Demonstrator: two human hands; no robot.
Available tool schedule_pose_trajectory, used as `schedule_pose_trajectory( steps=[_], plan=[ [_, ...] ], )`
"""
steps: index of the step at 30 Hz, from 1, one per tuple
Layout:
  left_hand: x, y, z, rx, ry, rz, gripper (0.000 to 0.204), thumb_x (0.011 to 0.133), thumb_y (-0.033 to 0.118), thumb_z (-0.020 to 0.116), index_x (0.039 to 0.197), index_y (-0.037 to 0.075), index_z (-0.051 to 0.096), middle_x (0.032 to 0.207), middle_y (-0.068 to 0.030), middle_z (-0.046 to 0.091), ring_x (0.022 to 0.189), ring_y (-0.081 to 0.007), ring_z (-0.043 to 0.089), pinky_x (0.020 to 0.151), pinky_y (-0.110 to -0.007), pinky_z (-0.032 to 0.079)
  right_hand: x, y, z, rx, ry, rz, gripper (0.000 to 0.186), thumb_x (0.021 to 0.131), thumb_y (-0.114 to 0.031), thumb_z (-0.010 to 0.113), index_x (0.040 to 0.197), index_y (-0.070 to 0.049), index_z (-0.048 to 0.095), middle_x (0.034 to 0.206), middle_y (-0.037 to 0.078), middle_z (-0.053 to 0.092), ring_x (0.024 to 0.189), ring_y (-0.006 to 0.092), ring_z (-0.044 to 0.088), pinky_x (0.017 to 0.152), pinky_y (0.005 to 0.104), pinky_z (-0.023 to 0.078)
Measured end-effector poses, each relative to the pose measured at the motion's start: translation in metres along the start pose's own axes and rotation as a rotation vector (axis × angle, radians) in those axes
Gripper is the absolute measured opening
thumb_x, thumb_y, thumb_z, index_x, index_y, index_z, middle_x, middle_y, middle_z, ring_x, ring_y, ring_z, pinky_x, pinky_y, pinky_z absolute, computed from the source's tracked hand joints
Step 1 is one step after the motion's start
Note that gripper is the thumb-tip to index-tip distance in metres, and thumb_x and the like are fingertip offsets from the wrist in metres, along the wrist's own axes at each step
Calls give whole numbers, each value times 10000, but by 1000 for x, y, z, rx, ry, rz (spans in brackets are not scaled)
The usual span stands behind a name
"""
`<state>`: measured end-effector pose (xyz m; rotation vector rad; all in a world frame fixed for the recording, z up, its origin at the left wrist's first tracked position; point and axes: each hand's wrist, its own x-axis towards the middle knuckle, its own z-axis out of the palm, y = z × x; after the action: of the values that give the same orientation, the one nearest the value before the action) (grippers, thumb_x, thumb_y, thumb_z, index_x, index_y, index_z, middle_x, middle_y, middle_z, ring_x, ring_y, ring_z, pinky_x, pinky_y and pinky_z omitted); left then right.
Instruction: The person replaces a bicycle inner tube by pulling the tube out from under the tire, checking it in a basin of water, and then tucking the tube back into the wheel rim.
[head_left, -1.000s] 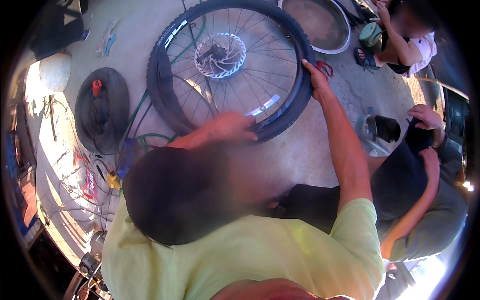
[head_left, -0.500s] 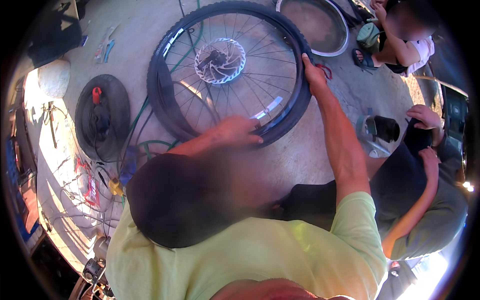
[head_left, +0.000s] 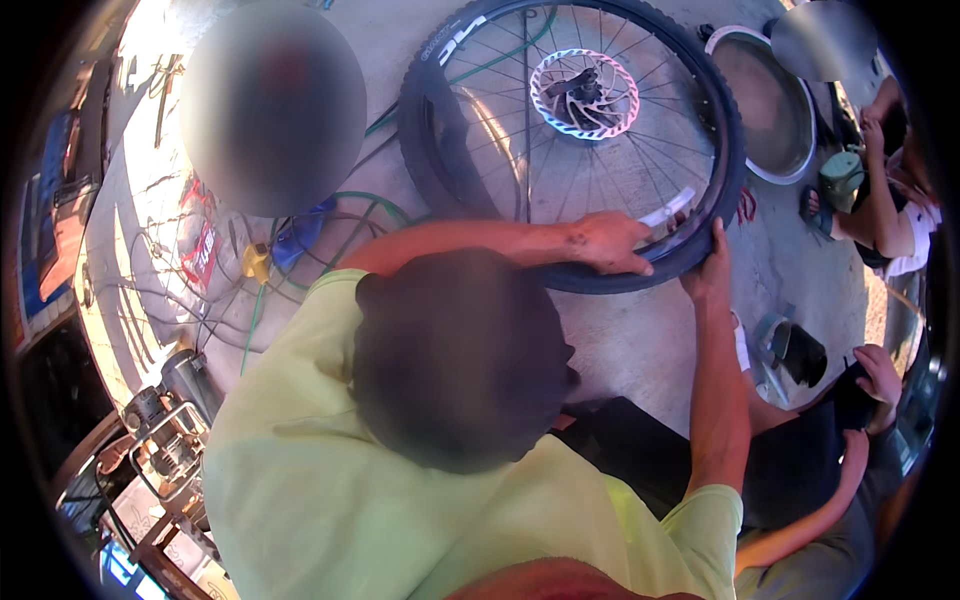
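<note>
A bicycle wheel point(head_left: 637, 95) with a silver brake disc and thin spokes is in front of me. Its black knobby tire point(head_left: 425, 150) stands off the rim on the left side. At the wheel's near right, my left hand point(head_left: 608, 243) lies over the tire and rim, fingers curled round the edge. Close by on the right, my right hand point(head_left: 712, 268) grips the tire from outside, thumb up along its wall, other fingers partly hidden. Below my left forearm is my dark-clad knee point(head_left: 460, 360).
Beyond the wheel on the right stands a metal basin point(head_left: 812, 130) of murky water. Two people sit at the right, one with a hand point(head_left: 880, 375) near a knee. Hoses point(head_left: 370, 205) trail on the left, beside a yellow object point(head_left: 256, 262) and a machine point(head_left: 165, 440). A blur hides the upper left.
The whole view has shifted, so the wheel appears farther right and up. My right hand has come down round the tire, and my left has moved right along it, bringing the hands closer.
</note>
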<state>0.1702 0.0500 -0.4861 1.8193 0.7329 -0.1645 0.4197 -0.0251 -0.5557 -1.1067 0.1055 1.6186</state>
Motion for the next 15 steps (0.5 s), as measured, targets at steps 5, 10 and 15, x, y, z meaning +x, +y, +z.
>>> schedule_pose_trajectory(
  steps=[5,10,15],
  plan=[
    [24,-7,-3,-138,188,269,528,901,369,705,1294,20,652,1111,-199,722,1029,-300,703,933,-398,537,-6,20,5,-1,75,0,453,1011,-433,629,1151,-3,644,1081,145,707,1020,278,681,946,422,549],
    [-29,-26,-66,48,45,204,351,884,280,686,1126,28,722,1080,-178,718,1053,-325,687,919,-422,544,10,-3,1,-191,113,-140,439,959,-349,740,1184,16,646,1077,78,704,981,214,667,931,364,528],
    [-78,-33,-79,296,-61,223,322,886,203,688,1168,49,707,1126,-153,663,1115,-335,633,965,-427,506,16,-8,-5,-167,115,-144,471,944,-346,761,1213,23,642,1104,65,702,989,196,656,933,350,520]
  ],
)
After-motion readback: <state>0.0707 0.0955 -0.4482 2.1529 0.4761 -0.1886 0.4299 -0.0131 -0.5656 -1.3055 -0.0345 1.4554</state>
